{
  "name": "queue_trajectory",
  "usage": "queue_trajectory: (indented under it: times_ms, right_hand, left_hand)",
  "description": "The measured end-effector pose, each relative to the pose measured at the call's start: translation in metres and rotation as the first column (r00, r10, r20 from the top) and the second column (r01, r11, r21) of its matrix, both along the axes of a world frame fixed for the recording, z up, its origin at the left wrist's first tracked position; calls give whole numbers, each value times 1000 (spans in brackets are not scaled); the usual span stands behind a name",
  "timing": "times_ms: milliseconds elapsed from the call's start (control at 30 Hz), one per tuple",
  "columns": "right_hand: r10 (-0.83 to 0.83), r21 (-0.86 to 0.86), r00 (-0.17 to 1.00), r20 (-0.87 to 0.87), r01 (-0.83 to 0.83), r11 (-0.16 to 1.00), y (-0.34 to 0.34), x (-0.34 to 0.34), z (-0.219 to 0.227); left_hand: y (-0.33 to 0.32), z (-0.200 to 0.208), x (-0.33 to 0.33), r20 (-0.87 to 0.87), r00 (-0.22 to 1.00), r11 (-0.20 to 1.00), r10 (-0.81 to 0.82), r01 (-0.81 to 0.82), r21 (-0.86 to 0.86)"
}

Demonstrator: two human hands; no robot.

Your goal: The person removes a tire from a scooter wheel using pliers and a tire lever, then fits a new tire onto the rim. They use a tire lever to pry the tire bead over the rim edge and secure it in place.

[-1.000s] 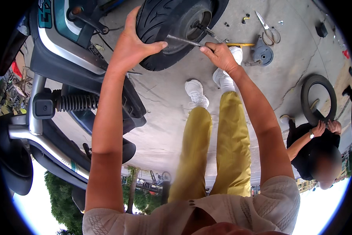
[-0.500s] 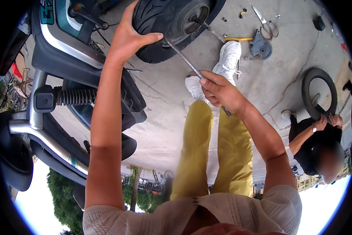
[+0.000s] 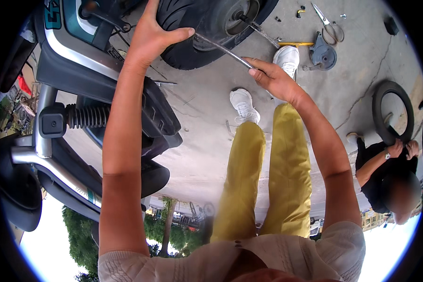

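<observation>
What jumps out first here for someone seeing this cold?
The black scooter tyre at top centre, with the left hand pressed flat on its tread. Just right of it, the right hand grips a long metal bar angled up against the wheel. Below hang the yellow trousers, and at the right edge another person handles a loose tyre on the concrete.

Scooter body (image 3: 103,70) blocks left; concrete floor (image 3: 362,61) open right

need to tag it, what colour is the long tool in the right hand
Silvery bare metal; the long tool in the right hand shows best in the head view.
</observation>
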State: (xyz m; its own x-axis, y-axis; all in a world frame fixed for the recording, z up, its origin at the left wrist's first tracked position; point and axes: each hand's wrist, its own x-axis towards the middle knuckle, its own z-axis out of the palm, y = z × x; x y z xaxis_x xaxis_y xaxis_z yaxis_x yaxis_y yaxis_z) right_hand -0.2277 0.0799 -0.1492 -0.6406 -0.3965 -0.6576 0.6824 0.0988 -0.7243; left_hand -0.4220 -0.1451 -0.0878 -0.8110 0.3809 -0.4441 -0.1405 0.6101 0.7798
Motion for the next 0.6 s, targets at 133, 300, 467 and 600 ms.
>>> queue_trajectory:
  times_ms: [133, 300, 467, 600]
  right_hand:
    - [-178, 73, 977, 117, 170, 983, -49, 27, 43]
    - [-312, 128, 884, 349, 284, 950, -70, 15, 101]
    - [-423, -36, 570, 705, 623, 781, -88, -1, 140]
    - [-385, -20, 234, 893, 875, 484, -123, -43, 193]
  left_hand:
    - [-2, 0, -1, -29, 999, 1000, -24, 24, -16]
    - [2, 3, -4, 31, 1000, 999, 3, -4, 34]
    - [3, 10, -12, 52, 997, 998, -62, 63, -11]
    - [-3, -6, 4, -30, 998, 997, -55, 53, -54]
